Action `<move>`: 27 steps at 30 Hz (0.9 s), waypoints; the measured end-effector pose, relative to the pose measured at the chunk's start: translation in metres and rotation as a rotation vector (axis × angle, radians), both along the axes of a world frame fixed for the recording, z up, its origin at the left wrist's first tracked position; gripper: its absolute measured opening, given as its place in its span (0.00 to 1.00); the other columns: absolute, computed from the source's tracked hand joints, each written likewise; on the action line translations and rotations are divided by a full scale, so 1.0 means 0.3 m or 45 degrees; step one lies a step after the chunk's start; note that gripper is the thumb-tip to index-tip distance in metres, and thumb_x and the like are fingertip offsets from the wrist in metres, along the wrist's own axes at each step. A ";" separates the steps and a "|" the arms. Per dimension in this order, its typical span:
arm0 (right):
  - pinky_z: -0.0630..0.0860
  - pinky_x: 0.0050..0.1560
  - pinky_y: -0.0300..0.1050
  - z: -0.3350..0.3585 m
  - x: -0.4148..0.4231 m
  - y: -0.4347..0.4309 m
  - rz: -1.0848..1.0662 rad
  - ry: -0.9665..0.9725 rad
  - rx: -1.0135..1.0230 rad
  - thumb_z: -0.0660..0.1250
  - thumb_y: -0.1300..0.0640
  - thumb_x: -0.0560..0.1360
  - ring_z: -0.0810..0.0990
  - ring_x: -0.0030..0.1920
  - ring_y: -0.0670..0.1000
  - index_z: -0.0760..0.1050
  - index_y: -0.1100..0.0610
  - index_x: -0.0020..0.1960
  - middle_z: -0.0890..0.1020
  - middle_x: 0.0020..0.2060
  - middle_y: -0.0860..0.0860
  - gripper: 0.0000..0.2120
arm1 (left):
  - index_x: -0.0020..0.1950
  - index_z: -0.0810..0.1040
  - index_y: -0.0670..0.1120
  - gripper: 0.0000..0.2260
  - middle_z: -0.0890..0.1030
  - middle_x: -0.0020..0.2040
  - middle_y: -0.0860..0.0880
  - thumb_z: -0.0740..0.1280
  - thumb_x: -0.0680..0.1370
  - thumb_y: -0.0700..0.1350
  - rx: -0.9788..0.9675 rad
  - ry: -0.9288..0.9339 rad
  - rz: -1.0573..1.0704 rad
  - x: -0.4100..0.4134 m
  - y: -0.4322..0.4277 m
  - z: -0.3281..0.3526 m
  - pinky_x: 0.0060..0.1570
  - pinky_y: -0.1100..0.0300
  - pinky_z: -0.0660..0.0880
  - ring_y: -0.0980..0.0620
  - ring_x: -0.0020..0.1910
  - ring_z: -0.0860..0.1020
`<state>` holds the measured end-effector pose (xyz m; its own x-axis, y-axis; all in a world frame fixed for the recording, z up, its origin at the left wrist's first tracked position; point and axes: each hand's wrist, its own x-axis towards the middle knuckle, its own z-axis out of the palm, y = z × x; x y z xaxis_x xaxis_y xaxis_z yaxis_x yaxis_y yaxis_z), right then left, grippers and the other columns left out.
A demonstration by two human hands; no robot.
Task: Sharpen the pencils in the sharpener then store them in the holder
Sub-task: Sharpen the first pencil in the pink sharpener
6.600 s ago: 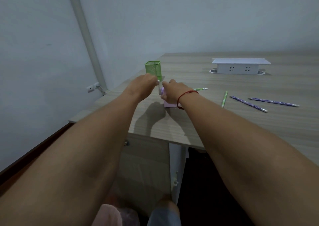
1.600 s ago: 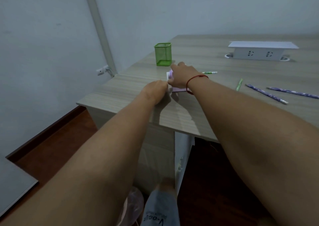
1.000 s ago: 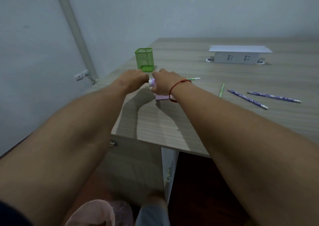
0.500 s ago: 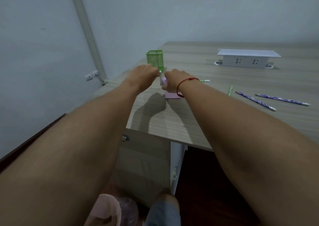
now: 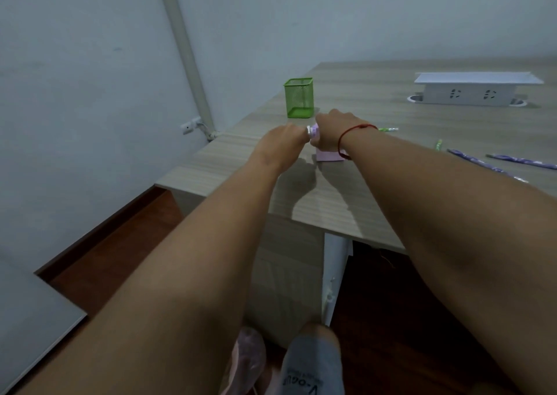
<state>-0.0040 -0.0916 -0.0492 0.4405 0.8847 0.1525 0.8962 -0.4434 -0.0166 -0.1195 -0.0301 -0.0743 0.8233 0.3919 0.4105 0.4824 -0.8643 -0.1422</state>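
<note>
Two hands on the pink sharpener (image 5: 330, 155) near the desk (image 5: 361, 99) edge: right hand (image 5: 333, 132) clamping its body, left hand (image 5: 283, 141) curled round the crank (image 5: 313, 130). Seemingly mid-sharpening the green pencil (image 5: 388, 129) jutting past the right hand; next, easing it out toward the holder (image 5: 299, 97) just behind. Left hand lower in its turn than half a second ago.

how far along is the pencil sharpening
Done: nothing visibly; the green holder looks empty. In hand: the right hand holds the pink sharpener down while the left hand grips its crank; a green pencil pokes out behind the right wrist, possibly in the sharpener. To do: a second green pencil, the near purple pencil and the far purple pencil lie on the desk.
</note>
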 end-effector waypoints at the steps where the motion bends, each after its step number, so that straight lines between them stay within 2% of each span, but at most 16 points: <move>1: 0.73 0.50 0.49 0.001 0.002 0.002 0.004 -0.001 -0.002 0.60 0.51 0.78 0.78 0.56 0.61 0.72 0.60 0.64 0.76 0.58 0.59 0.19 | 0.55 0.76 0.39 0.08 0.80 0.48 0.36 0.58 0.80 0.37 -0.007 -0.004 0.006 0.000 0.002 -0.002 0.38 0.52 0.66 0.35 0.46 0.79; 6: 0.71 0.48 0.47 -0.003 0.011 0.011 0.011 0.007 -0.003 0.60 0.51 0.77 0.78 0.55 0.61 0.74 0.60 0.61 0.77 0.57 0.59 0.17 | 0.55 0.75 0.38 0.09 0.79 0.49 0.35 0.57 0.81 0.39 -0.023 0.049 0.010 0.002 -0.011 0.021 0.38 0.51 0.65 0.35 0.47 0.78; 8: 0.72 0.48 0.47 -0.006 0.011 0.011 0.010 -0.001 0.003 0.61 0.52 0.77 0.78 0.56 0.61 0.74 0.60 0.62 0.76 0.58 0.59 0.17 | 0.55 0.75 0.37 0.11 0.79 0.49 0.34 0.56 0.82 0.42 -0.051 0.069 0.015 -0.002 -0.019 0.033 0.39 0.52 0.65 0.36 0.47 0.78; 11: 0.73 0.52 0.49 -0.008 0.012 0.012 0.014 -0.009 0.009 0.61 0.52 0.77 0.77 0.57 0.61 0.72 0.59 0.64 0.75 0.59 0.59 0.18 | 0.56 0.76 0.38 0.10 0.79 0.50 0.36 0.57 0.81 0.39 -0.090 0.105 0.040 -0.002 -0.018 0.025 0.40 0.53 0.67 0.37 0.49 0.79; 14: 0.74 0.55 0.51 -0.008 0.018 0.009 0.042 0.014 0.005 0.60 0.50 0.78 0.76 0.59 0.62 0.71 0.59 0.65 0.73 0.61 0.60 0.19 | 0.61 0.76 0.39 0.11 0.79 0.55 0.37 0.59 0.80 0.38 -0.158 0.198 0.119 0.009 -0.032 -0.023 0.50 0.50 0.74 0.38 0.54 0.79; 16: 0.73 0.56 0.51 -0.010 0.023 0.008 0.056 0.019 0.016 0.60 0.49 0.79 0.76 0.59 0.62 0.70 0.59 0.66 0.72 0.63 0.60 0.20 | 0.60 0.76 0.39 0.11 0.79 0.55 0.39 0.59 0.80 0.40 -0.206 0.204 0.158 0.018 -0.036 -0.062 0.53 0.51 0.74 0.40 0.55 0.79; 21: 0.73 0.57 0.53 -0.029 0.036 0.014 0.099 0.031 0.055 0.59 0.50 0.78 0.75 0.60 0.62 0.69 0.58 0.66 0.72 0.63 0.60 0.20 | 0.52 0.80 0.42 0.10 0.81 0.51 0.42 0.60 0.79 0.43 -0.273 0.208 0.145 0.051 0.011 -0.097 0.50 0.54 0.76 0.44 0.48 0.81; 27: 0.72 0.61 0.54 -0.049 0.047 0.026 0.133 0.083 0.095 0.61 0.50 0.76 0.73 0.64 0.62 0.69 0.56 0.66 0.71 0.65 0.59 0.20 | 0.57 0.78 0.42 0.13 0.79 0.55 0.37 0.59 0.80 0.46 -0.258 0.278 0.046 0.076 0.103 -0.086 0.53 0.50 0.73 0.38 0.55 0.78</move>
<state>0.0100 -0.0838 -0.0638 0.3582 0.9133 0.1937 0.9332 -0.3434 -0.1061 -0.0967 0.0007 -0.1001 0.8677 0.4782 0.1355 0.4901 -0.8687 -0.0724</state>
